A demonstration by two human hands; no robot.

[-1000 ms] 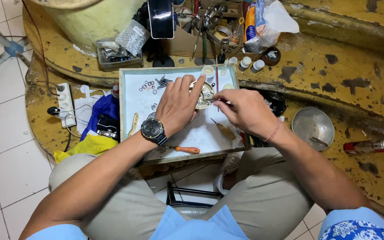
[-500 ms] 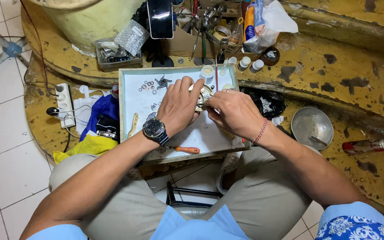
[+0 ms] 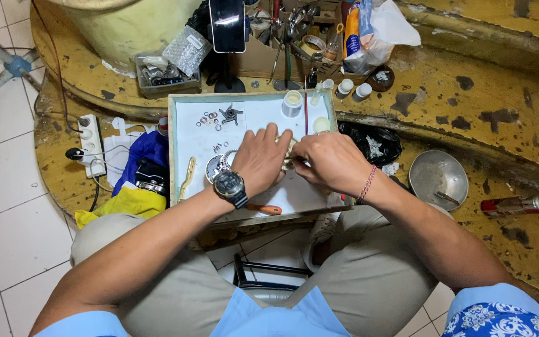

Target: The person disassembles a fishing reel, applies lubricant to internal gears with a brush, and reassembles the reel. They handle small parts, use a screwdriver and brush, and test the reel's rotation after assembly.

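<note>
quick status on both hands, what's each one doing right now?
Left hand: fingers curled down on a small metal part over the white tray, pinning it.
Right hand: closed in a pinch at the same part; what it holds cannot be told.

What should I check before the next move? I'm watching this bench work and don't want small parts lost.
1. Both hands on the work: left hand and right hand meet over the small metal part above the tray. Ok.
2. Grip on that part: hidden by the fingers. Cannot tell.
3. Loose washers lie inside the tray, apart from the hands. Ok.
4. Orange-handled tool lies at the tray's near edge, close under the left wrist. Not ok.
5. White cup stands upright at the tray's far side. Ok.
</note>
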